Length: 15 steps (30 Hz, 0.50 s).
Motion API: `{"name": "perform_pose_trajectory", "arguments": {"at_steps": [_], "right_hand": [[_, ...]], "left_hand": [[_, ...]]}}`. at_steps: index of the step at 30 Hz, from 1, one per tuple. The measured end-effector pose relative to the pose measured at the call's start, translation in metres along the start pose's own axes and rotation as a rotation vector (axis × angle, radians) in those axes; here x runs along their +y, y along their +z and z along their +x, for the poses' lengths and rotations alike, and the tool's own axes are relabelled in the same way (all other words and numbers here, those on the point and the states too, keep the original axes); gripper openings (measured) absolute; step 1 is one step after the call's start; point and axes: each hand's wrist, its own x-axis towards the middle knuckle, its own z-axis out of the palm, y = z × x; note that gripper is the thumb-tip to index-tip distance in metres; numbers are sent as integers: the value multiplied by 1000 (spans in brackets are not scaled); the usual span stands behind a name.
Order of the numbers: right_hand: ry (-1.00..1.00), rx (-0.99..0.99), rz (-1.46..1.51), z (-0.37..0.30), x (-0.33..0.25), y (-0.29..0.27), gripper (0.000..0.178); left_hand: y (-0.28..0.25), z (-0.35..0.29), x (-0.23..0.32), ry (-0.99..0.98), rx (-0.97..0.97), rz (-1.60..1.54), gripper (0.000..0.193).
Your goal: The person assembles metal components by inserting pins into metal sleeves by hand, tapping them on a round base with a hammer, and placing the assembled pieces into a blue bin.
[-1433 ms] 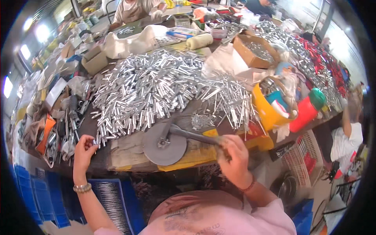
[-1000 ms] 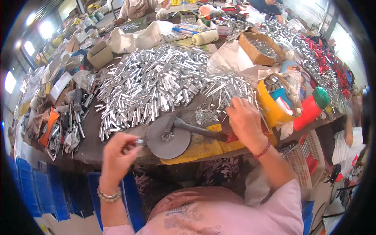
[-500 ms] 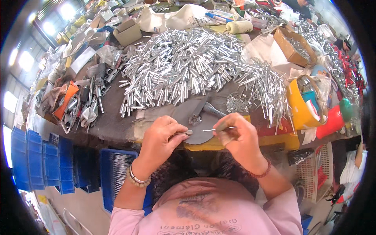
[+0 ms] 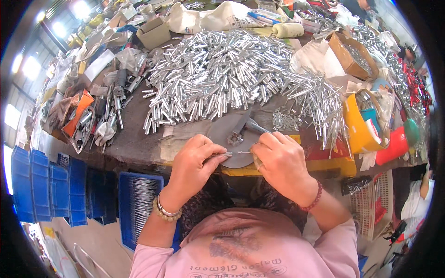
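My left hand (image 4: 197,162) pinches a short silver metal tube (image 4: 227,154) between thumb and fingertips. Opposite it, my right hand (image 4: 283,160) grips a thin metal rod (image 4: 244,152), whose tip points left at the tube's end. A narrow gap shows between the two pieces. Both hands are just above a round grey disc (image 4: 218,134) at the table's near edge. A dark hammer-like tool (image 4: 255,127) lies across the disc's far part, beyond my fingers. My right fingers cover most of the rod.
A large heap of silver tubes (image 4: 218,69) spreads beyond the disc. Thin rods (image 4: 322,109) and small metal pieces (image 4: 285,120) lie right of it. A yellow container (image 4: 356,127) and a red one (image 4: 394,147) stand farther right. Blue bins (image 4: 41,185) are below left.
My right hand has moved slightly left, bringing the rod's tip close to the tube. My left hand has shifted a little right, and more of the tube shows.
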Motion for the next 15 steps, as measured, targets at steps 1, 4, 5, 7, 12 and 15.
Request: {"name": "perform_pose_trajectory", "arguments": {"at_steps": [1, 4, 5, 7, 12, 15], "right_hand": [[-9, 0, 6, 1, 0, 0, 5], [-27, 7, 32, 1, 1, 4, 6], [-29, 6, 34, 1, 1, 5, 6], [-94, -8, 16, 0, 3, 7, 9], [-128, -31, 32, 3, 4, 7, 12], [-148, -49, 41, 4, 6, 8, 12]], "left_hand": [[0, -1, -1, -2, 1, 0, 16], [1, -3, -4, -29, 22, -47, 15], [1, -4, -4, -33, 29, -56, 15], [2, -4, -5, -36, 33, -65, 15], [4, -6, -7, -59, 42, -94, 17], [5, -7, -4, -83, 55, -121, 18]]}}
